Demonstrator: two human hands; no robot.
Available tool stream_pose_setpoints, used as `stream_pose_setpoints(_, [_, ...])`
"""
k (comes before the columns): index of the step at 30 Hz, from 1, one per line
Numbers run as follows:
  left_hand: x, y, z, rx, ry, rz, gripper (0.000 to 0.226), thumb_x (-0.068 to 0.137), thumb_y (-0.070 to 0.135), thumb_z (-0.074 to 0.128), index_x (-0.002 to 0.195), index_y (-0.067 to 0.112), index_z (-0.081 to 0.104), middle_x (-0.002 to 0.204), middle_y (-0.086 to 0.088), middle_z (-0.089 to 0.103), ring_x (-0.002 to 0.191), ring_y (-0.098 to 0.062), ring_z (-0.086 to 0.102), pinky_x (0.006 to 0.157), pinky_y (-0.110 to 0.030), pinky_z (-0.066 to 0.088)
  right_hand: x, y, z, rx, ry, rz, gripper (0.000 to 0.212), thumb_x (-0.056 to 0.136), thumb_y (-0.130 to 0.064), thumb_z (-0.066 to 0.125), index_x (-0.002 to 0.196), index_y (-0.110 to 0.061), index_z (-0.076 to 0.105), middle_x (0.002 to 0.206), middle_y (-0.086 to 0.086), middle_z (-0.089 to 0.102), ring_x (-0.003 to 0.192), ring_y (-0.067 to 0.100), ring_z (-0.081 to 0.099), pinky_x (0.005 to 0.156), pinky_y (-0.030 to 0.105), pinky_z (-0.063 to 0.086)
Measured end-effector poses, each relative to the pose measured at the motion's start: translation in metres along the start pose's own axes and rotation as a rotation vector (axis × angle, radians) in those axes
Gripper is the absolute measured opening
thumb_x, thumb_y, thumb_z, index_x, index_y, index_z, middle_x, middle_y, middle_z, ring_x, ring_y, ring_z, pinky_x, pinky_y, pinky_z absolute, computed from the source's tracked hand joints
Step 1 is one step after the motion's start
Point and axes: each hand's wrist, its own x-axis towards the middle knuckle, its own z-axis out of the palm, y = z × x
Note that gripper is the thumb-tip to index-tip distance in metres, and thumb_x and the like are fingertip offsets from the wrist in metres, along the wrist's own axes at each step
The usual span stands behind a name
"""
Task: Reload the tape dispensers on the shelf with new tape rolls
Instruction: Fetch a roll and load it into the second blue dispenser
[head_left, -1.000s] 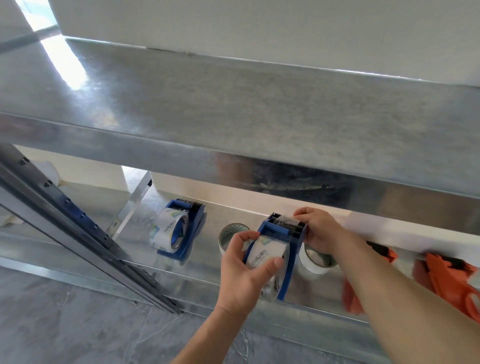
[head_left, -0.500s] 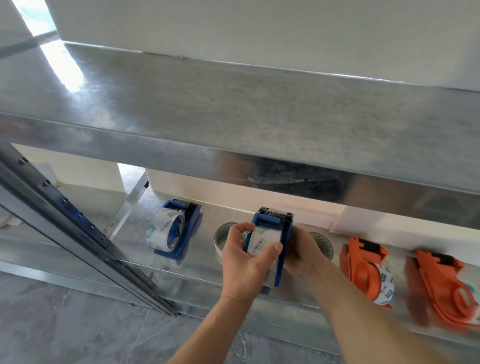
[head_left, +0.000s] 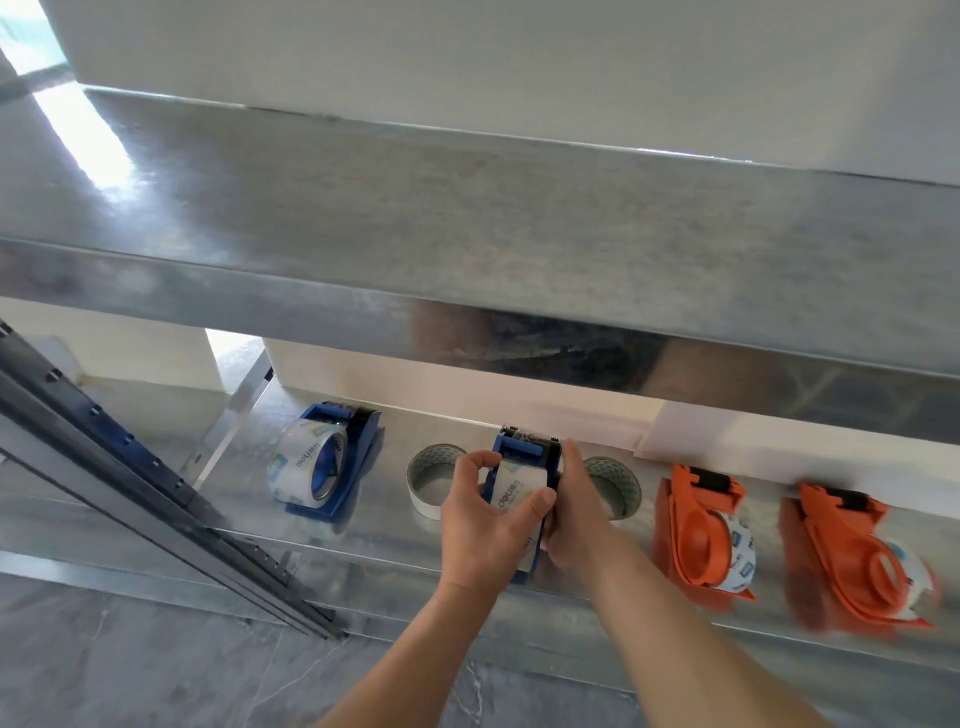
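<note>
A blue tape dispenser (head_left: 527, 451) with a clear tape roll (head_left: 515, 486) in it stands on the lower metal shelf (head_left: 384, 525). My left hand (head_left: 480, 519) grips the roll and the dispenser's left side, thumb across the tape. My right hand (head_left: 574, 512) holds the dispenser's right side, fingers near its black cutter. A second blue dispenser (head_left: 332, 460) with a clear roll sits to the left. Two orange dispensers (head_left: 696, 530) (head_left: 852, 561) with rolls lie to the right.
Two empty grey tape cores lie flat on the shelf, one (head_left: 434, 480) left of my hands and one (head_left: 613, 486) right of them. The upper shelf (head_left: 467, 234) overhangs the work. A dark slotted upright (head_left: 130, 478) slants across the left. Grey floor lies below.
The blue dispenser came down from a tilted, lifted pose and now stands on the shelf. My right hand moved from its top front to its right side. The view shifted right.
</note>
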Motion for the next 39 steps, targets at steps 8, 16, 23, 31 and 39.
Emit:
stream_pose_setpoints(8, [0.002, -0.012, 0.007, 0.041, -0.009, -0.015, 0.051, 0.072, 0.011, 0.087, 0.11, 0.019, 0.052, 0.087, 0.004, 0.072, 0.073, -0.003, 0.071, 0.066, -0.023, 0.059, 0.005, 0.009, -0.005, -0.003, 0.041, 0.022, 0.064, 0.102, -0.056, 0.03, 0.101, -0.01, 0.075, 0.09, 0.017, 0.076, 0.075, 0.029, 0.075, 0.066, 0.035, 0.059])
stream_pose_setpoints(16, [0.008, -0.015, 0.01, 0.063, -0.012, -0.046, 0.053, 0.073, 0.017, 0.087, 0.111, 0.023, 0.05, 0.091, 0.006, 0.069, 0.074, 0.003, 0.069, 0.066, -0.021, 0.059, 0.009, 0.01, -0.002, -0.032, 0.143, 0.086, 0.065, 0.098, -0.063, 0.037, 0.115, -0.011, 0.071, 0.099, 0.018, 0.077, 0.088, 0.034, 0.075, 0.077, 0.041, 0.059])
stream_pose_setpoints(23, [0.013, -0.02, 0.013, 0.102, 0.0, -0.069, 0.053, 0.075, 0.026, 0.086, 0.113, 0.023, 0.05, 0.092, 0.006, 0.068, 0.075, 0.005, 0.068, 0.066, -0.021, 0.059, 0.007, 0.012, 0.001, -0.064, 0.222, 0.068, 0.055, 0.097, -0.059, 0.046, 0.112, -0.013, 0.071, 0.099, 0.018, 0.077, 0.097, 0.037, 0.073, 0.095, 0.054, 0.056])
stream_pose_setpoints(31, [0.018, -0.025, 0.013, 0.167, -0.02, -0.093, 0.051, 0.079, 0.034, 0.082, 0.116, 0.025, 0.047, 0.092, 0.009, 0.065, 0.077, -0.001, 0.067, 0.062, -0.019, 0.057, 0.001, 0.012, 0.002, -0.148, 0.28, 0.032, 0.049, 0.1, -0.055, 0.041, 0.108, -0.014, 0.068, 0.096, 0.017, 0.077, 0.087, 0.033, 0.074, 0.075, 0.042, 0.061])
stream_pose_setpoints(39, [0.022, -0.033, 0.013, 0.236, -0.045, -0.056, 0.041, 0.087, 0.035, 0.073, 0.116, 0.024, 0.046, 0.094, 0.004, 0.066, 0.077, -0.006, 0.067, 0.06, -0.017, 0.054, -0.003, 0.015, -0.001, -0.205, 0.308, 0.006, 0.047, 0.102, -0.054, 0.038, 0.107, -0.016, 0.066, 0.096, 0.011, 0.075, 0.082, 0.027, 0.072, 0.056, 0.028, 0.052])
